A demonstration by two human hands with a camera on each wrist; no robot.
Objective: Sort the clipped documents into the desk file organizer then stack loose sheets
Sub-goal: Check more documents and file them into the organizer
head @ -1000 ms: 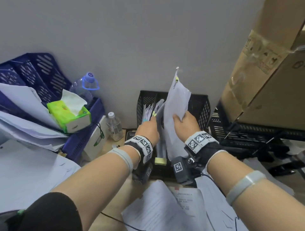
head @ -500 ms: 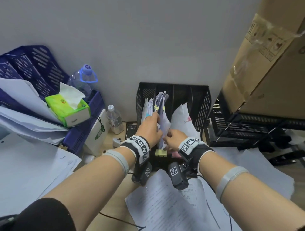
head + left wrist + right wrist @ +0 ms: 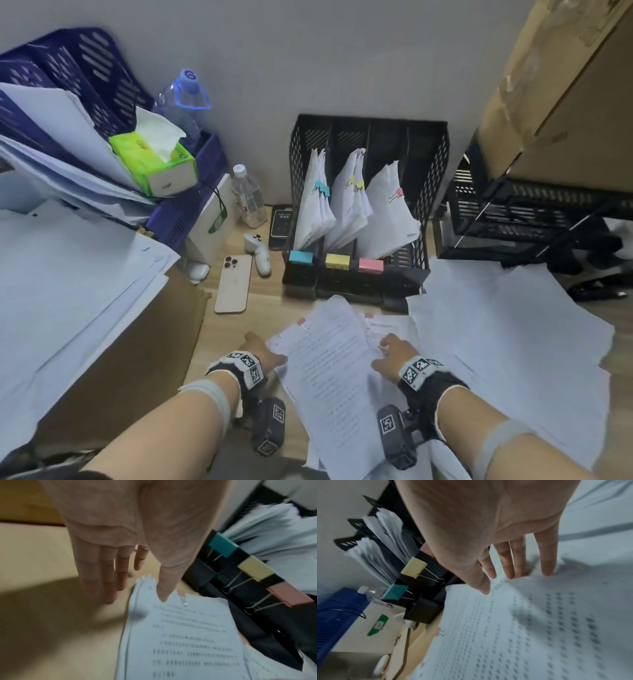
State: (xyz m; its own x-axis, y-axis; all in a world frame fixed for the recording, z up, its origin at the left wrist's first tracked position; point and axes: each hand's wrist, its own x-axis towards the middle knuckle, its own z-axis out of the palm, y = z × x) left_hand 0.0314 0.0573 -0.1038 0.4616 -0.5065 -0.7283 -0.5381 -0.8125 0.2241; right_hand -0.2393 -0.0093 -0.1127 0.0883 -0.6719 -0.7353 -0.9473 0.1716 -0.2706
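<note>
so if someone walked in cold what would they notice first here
Probably the black mesh desk file organizer against the wall, its slots holding white documents clipped in teal, yellow and pink, with matching big binder clips on its front edge. Just in front, the left hand and right hand reach for a printed white document with a pink clip on the wooden desk. A green tissue box sits on papers at far left.

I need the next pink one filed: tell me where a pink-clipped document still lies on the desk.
In the head view, the pink-clipped document lies on the desk just in front of the black file organizer, between the left hand and right hand.
</note>
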